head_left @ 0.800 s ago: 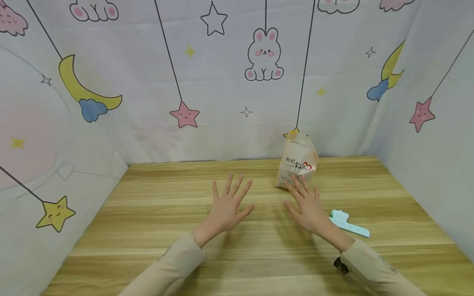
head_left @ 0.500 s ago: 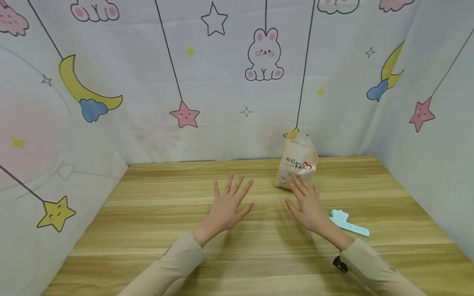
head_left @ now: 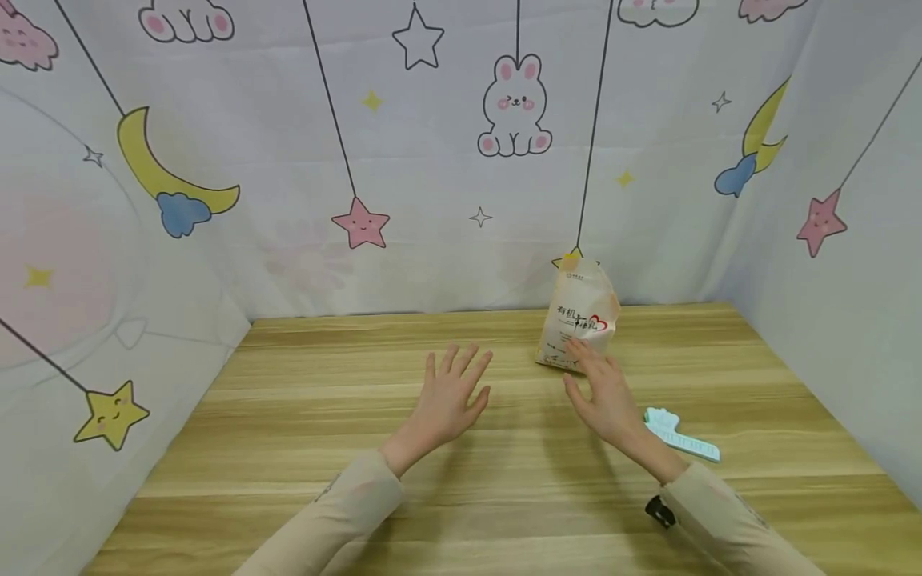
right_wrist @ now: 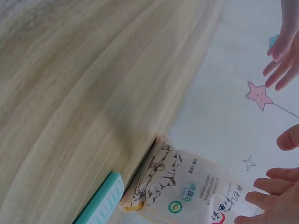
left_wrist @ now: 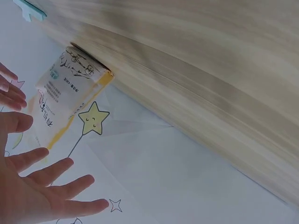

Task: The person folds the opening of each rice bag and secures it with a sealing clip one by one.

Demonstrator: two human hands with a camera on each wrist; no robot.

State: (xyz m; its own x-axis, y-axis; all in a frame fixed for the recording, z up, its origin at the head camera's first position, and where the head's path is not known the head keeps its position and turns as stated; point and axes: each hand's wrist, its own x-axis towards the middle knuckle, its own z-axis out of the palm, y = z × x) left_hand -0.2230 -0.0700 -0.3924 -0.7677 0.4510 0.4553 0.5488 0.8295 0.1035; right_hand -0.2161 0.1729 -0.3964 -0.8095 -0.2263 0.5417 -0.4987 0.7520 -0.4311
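Note:
My left hand (head_left: pixel 448 404) is raised over the middle of the table with its fingers spread and nothing in it. To its right, my right hand (head_left: pixel 608 400) also hovers with relaxed fingers, which overlap the lower front of a paper food bag (head_left: pixel 579 308) in the head view. Cream-coloured, with dark lettering and a red heart, the bag stands upright near the table's back edge. Just right of the right wrist lies a mint-green bag clip (head_left: pixel 683 442), its left end hidden by the arm. In the right wrist view the bag (right_wrist: pixel 184 186) shows beyond the clip (right_wrist: pixel 102 199).
The wood-grain table (head_left: pixel 324 384) carries both things. Behind it hangs a white cloth backdrop (head_left: pixel 432 280) printed with stars, moons and a rabbit, with cloth along the left and right sides too. A small black object (head_left: pixel 660 512) sits under the right cuff.
Both hands have tilted slightly, and the fingers of the right hand have drawn closer together. The left hand has shifted a little to the right. The bag and clip stay where they were.

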